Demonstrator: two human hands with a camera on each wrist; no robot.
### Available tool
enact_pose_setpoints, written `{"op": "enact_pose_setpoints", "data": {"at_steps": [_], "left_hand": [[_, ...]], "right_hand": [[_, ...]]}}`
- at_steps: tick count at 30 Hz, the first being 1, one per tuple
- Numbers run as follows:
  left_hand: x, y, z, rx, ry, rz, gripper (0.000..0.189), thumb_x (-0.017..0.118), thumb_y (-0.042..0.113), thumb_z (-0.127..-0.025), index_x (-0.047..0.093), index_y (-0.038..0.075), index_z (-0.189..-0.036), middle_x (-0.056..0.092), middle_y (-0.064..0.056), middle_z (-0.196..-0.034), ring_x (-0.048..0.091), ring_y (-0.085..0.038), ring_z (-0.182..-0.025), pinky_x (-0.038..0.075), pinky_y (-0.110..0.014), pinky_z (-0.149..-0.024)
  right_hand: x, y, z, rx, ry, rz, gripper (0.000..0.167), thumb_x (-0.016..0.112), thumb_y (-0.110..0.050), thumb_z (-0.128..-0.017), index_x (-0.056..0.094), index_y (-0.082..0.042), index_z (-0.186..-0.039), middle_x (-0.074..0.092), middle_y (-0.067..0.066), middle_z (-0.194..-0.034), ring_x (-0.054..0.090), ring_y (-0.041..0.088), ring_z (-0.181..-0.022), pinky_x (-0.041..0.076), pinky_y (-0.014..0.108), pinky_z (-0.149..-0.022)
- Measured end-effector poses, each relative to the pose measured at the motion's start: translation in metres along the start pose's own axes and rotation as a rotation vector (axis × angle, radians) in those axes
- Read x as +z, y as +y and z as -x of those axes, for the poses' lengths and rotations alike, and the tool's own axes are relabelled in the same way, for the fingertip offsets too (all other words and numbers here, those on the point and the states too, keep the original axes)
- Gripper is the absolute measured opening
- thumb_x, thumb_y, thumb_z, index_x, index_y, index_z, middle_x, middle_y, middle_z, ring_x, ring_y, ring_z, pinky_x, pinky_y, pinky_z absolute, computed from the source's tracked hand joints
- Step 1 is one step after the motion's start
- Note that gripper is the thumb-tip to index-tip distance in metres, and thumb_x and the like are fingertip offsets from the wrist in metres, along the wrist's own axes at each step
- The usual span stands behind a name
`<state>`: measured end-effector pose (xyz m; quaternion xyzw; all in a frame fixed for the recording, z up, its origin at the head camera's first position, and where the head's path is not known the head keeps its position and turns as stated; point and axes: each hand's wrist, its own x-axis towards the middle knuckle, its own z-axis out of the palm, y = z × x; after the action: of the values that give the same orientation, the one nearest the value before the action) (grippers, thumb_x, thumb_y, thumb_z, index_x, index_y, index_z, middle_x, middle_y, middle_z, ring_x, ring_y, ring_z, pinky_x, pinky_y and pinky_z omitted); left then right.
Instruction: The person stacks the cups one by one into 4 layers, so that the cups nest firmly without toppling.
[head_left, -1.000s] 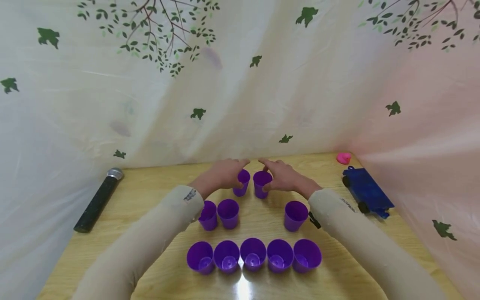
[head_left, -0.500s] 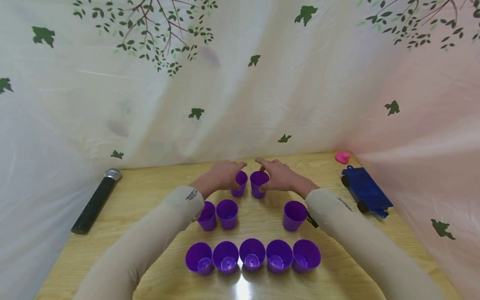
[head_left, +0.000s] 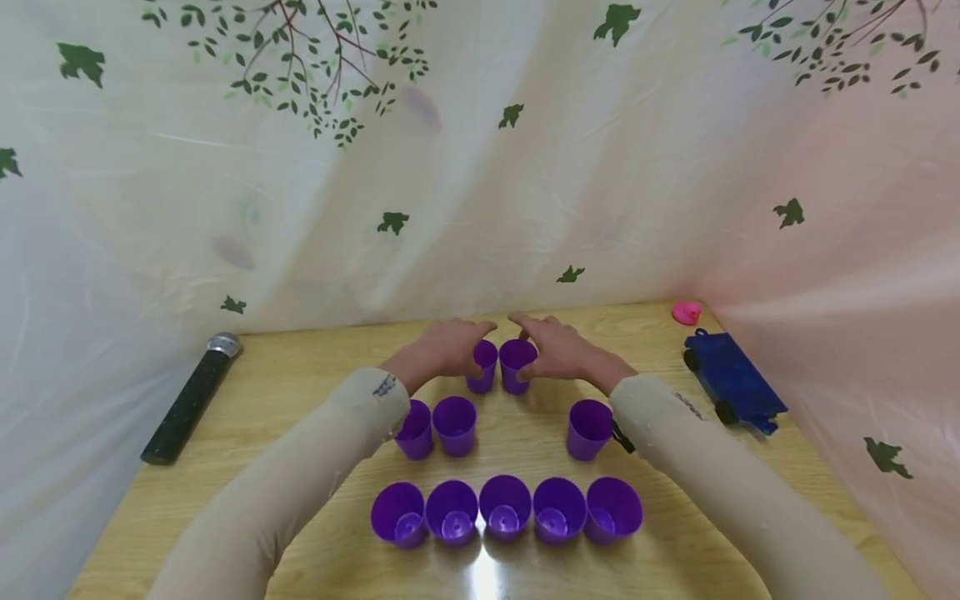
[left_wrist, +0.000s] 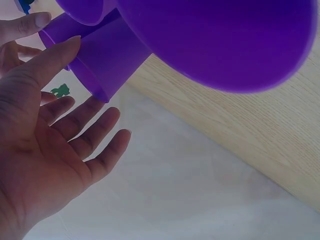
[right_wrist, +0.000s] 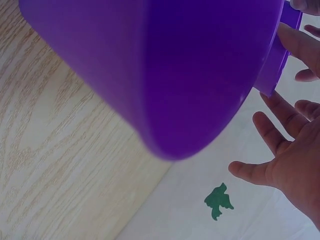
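On far part of table [head_left: 300, 375], we seem to be bringing left far cup [head_left: 488, 361] and right far cup [head_left: 513, 367] side by side; both upright, slight gap between. Our left hand [head_left: 448, 348] and right hand [head_left: 566, 352] each lightly pinch own cup between thumb and fingers, other fingers spread. Next move calls, we judge, for gentle inward nudge, no tipping. Versus second ago, right far cup sits closer to neighbour; front row [head_left: 506, 504] looks unmoved.

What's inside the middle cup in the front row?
Inside that purple cup, I see only its round bottom and far wall; no object shows. Its near inner side is hidden.
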<state>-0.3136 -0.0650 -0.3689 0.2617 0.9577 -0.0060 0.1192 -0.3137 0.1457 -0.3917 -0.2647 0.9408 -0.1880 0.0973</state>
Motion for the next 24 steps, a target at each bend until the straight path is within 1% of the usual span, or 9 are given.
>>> {"op": "enact_pose_setpoints", "data": {"at_steps": [2, 6, 8, 10, 14, 17, 21, 24], "left_hand": [[0.000, 0.000, 0.000, 0.000, -0.009, 0.010, 0.086, 0.079, 0.034, -0.085, 0.035, 0.016, -0.156, 0.061, -0.012, -0.139, 0.059, -0.031, -0.125, 0.053, -0.048, -0.100], [-0.006, -0.002, 0.003, 0.021, 0.010, 0.062, 0.087, 0.079, 0.033, -0.084, 0.034, 0.014, -0.156, 0.058, -0.014, -0.143, 0.056, -0.032, -0.129, 0.051, -0.047, -0.104], [-0.011, -0.004, 0.007, 0.039, 0.035, 0.093, 0.087, 0.079, 0.032, -0.084, 0.034, 0.013, -0.157, 0.055, -0.015, -0.146, 0.054, -0.034, -0.132, 0.048, -0.048, -0.107], [-0.017, -0.006, 0.015, 0.056, 0.061, 0.114, 0.087, 0.078, 0.034, -0.085, 0.033, 0.013, -0.157, 0.053, -0.016, -0.148, 0.052, -0.035, -0.134, 0.046, -0.050, -0.109], [-0.025, -0.013, 0.037, 0.096, 0.111, 0.121, 0.086, 0.076, 0.037, -0.087, 0.033, 0.012, -0.157, 0.051, -0.016, -0.150, 0.049, -0.037, -0.137, 0.042, -0.052, -0.113], [-0.028, -0.015, 0.059, 0.134, 0.129, 0.134, 0.083, 0.075, 0.036, -0.088, 0.035, 0.010, -0.156, 0.054, -0.016, -0.147, 0.052, -0.036, -0.135, 0.043, -0.050, -0.113], [-0.026, -0.015, 0.087, 0.166, 0.106, 0.164, 0.079, 0.075, 0.037, -0.089, 0.038, 0.011, -0.154, 0.060, -0.015, -0.141, 0.057, -0.034, -0.129, 0.047, -0.049, -0.109], [-0.018, -0.013, 0.104, 0.175, 0.075, 0.185, 0.077, 0.074, 0.038, -0.090, 0.040, 0.011, -0.154, 0.062, -0.015, -0.137, 0.059, -0.034, -0.126, 0.049, -0.050, -0.106]], "right_hand": [[-0.001, 0.001, 0.000, 0.004, -0.004, -0.004, 0.098, 0.082, -0.031, -0.080, 0.027, -0.011, -0.158, 0.065, 0.011, -0.130, 0.049, 0.040, -0.128, 0.035, 0.067, -0.108], [-0.007, 0.004, 0.005, 0.010, 0.006, -0.041, 0.100, 0.082, -0.035, -0.080, 0.025, -0.012, -0.159, 0.062, 0.014, -0.136, 0.044, 0.042, -0.133, 0.035, 0.066, -0.110], [-0.012, 0.007, 0.010, 0.004, 0.030, -0.056, 0.100, 0.082, -0.036, -0.080, 0.026, -0.010, -0.158, 0.060, 0.016, -0.138, 0.042, 0.044, -0.136, 0.036, 0.065, -0.110], [-0.017, 0.012, 0.017, -0.006, 0.056, -0.061, 0.099, 0.081, -0.036, -0.080, 0.027, -0.008, -0.158, 0.060, 0.017, -0.138, 0.042, 0.044, -0.137, 0.037, 0.063, -0.111], [-0.026, 0.018, 0.040, -0.034, 0.096, -0.029, 0.094, 0.080, -0.033, -0.082, 0.030, -0.007, -0.157, 0.062, 0.017, -0.135, 0.044, 0.045, -0.135, 0.037, 0.063, -0.111], [-0.030, 0.019, 0.062, -0.053, 0.092, -0.011, 0.090, 0.079, -0.031, -0.083, 0.032, -0.006, -0.156, 0.063, 0.017, -0.133, 0.048, 0.044, -0.132, 0.037, 0.064, -0.110], [-0.030, 0.016, 0.091, -0.070, 0.062, -0.022, 0.085, 0.078, -0.031, -0.085, 0.035, -0.007, -0.155, 0.064, 0.013, -0.131, 0.053, 0.039, -0.128, 0.040, 0.061, -0.108], [-0.026, 0.014, 0.110, -0.076, 0.027, -0.044, 0.085, 0.077, -0.034, -0.086, 0.035, -0.009, -0.155, 0.063, 0.010, -0.132, 0.054, 0.036, -0.127, 0.043, 0.059, -0.106]]}}
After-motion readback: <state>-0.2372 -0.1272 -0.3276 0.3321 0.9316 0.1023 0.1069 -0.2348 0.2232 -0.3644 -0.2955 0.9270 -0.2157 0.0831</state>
